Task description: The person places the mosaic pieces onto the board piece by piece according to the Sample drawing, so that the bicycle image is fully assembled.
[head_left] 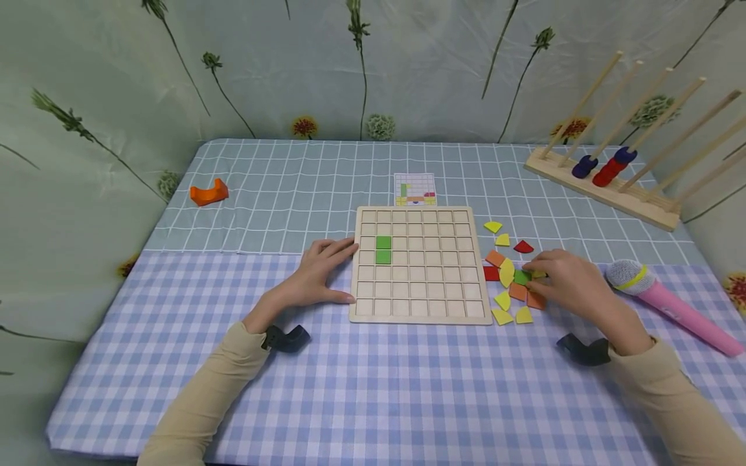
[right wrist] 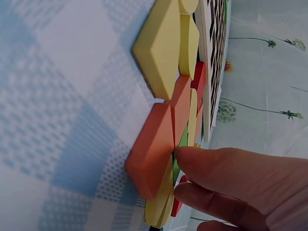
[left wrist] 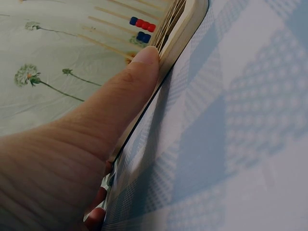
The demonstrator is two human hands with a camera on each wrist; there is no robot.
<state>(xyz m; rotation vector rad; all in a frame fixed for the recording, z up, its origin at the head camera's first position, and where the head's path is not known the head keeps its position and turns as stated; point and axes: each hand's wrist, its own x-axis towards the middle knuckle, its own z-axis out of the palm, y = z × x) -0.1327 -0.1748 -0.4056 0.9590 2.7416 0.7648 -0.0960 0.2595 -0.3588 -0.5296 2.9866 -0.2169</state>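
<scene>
A wooden grid board (head_left: 422, 317) lies on the table, with two green square tiles (head_left: 383, 250) one above the other in its left part. My left hand (head_left: 317, 275) rests against the board's left edge, fingers and thumb spread apart; in the left wrist view the thumb (left wrist: 120, 103) touches the board's side. Right of the board, my right hand (head_left: 568, 281) is over a loose group of tiles. Its thumb and forefinger pinch a green tile (head_left: 521, 277), partly hidden by the fingers. Orange tiles (right wrist: 151, 151), yellow tiles (head_left: 507, 273) and red tiles (head_left: 491, 274) lie around it.
Behind the board lies a small pattern card (head_left: 414, 189). A pink toy microphone (head_left: 678, 310) is right of my right hand. A wooden peg rack (head_left: 606, 189) with red and blue beads stands back right. An orange curved piece (head_left: 208, 193) sits back left.
</scene>
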